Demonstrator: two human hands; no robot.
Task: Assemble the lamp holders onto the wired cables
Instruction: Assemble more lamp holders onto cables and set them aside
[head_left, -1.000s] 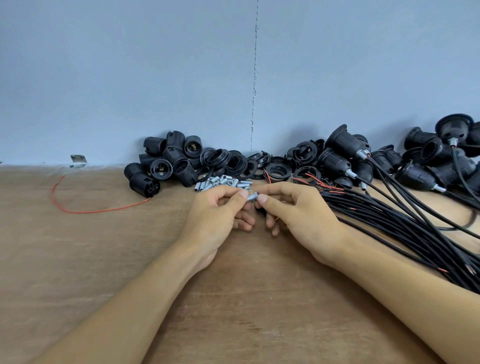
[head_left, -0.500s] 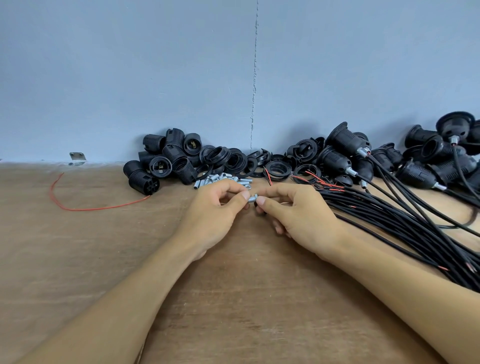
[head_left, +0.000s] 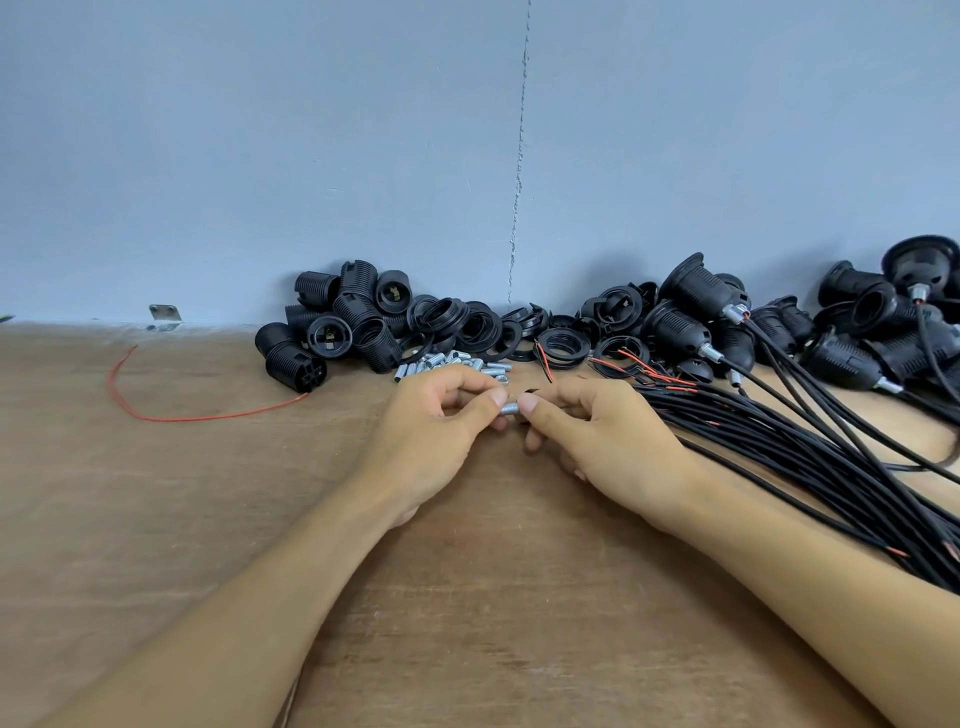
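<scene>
— Silver metal tube (head_left: 510, 408), short and threaded: where is it?
— Just above the tabletop (head_left: 493, 597), near the middle, pinched between both hands. The left hand (head_left: 436, 431) grips its left end with thumb and forefinger, the other fingers curled under. The right hand (head_left: 602, 436) pinches the right end the same way, knuckles up.
— And the cables (head_left: 805, 457)?
— Black, in a thick bundle just right of the right hand, running off the right edge, with red wire ends showing near the hand. Whether one of them is also in the right hand I cannot tell.
— The lamp holders (head_left: 332, 332)?
— Loose black ones are heaped at the wall behind the left hand, with black rings (head_left: 467, 327) beside them and a small heap of spare tubes (head_left: 452, 361) just beyond the left knuckles. The finished holders (head_left: 696, 296), on their cables, are piled to the right.
— The room?
— Brown wooden tabletop against a blue-grey wall (head_left: 260, 156) with a thin vertical crack (head_left: 519, 156). A loose red wire (head_left: 171, 415) curves at the left, and a small metal bracket (head_left: 165, 313) sits where wall meets tabletop.
</scene>
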